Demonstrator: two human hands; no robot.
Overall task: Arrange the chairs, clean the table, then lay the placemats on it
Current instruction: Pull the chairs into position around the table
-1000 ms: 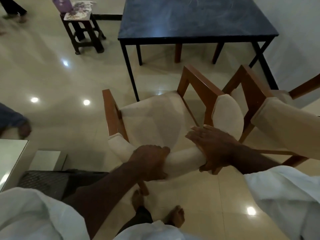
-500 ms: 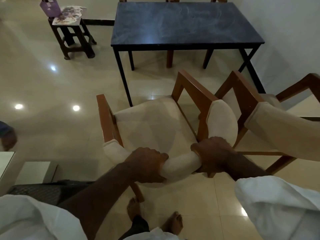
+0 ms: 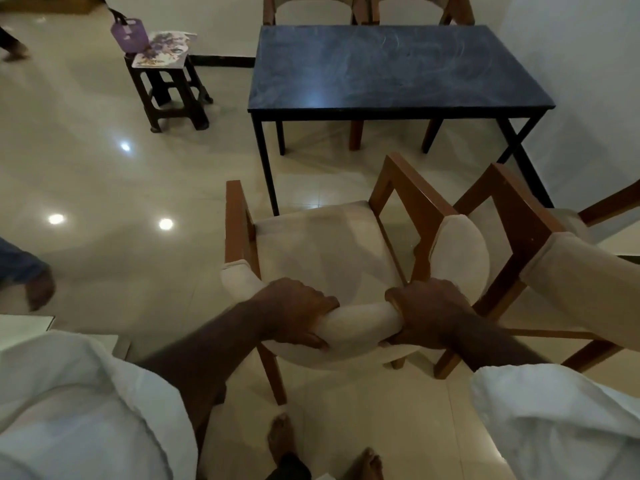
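Padded chair backrest (image 3: 360,322) clasped by left grip (image 3: 298,313) and right grip (image 3: 429,313), both curled round it, likely for steering toward desk (image 3: 391,67).

Off to my left a dark brown stool (image 3: 173,95) stands on the glossy cream tiled floor (image 3: 104,174). At the stool's far left corner sits a purple container with a handle (image 3: 127,34). Bright light spots (image 3: 165,223) glare off the tiles. At the floor's left edge I see another person's blurred foot (image 3: 40,292) under a blue trouser leg (image 3: 17,261). A white wall (image 3: 571,64) runs along my right.
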